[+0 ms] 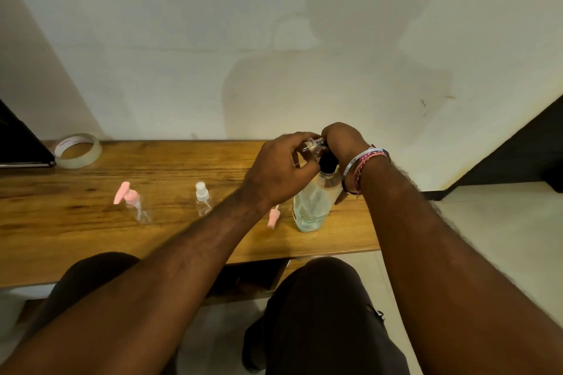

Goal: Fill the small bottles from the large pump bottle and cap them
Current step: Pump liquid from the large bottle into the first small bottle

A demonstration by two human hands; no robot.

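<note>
Holding small bottle at pump, both hands raised

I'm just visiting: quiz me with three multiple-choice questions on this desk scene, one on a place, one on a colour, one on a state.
1. Where is the tape roll?
A. Far left of the table, by the wall
B. Beside the large bottle
C. On the floor

2. What colour is the pump on the leftmost small bottle?
A. Blue
B. Pink
C. Black

3. What is the left hand doing?
A. Lying flat on the table
B. Holding a small clear bottle at the large bottle's pump
C. Lifting the tape roll

Answers:
1 A: it lies at the far left edge, near the wall.
2 B: its pump head is pink.
3 B: its fingers grip the small bottle, while the right hand covers the black pump top.
</note>
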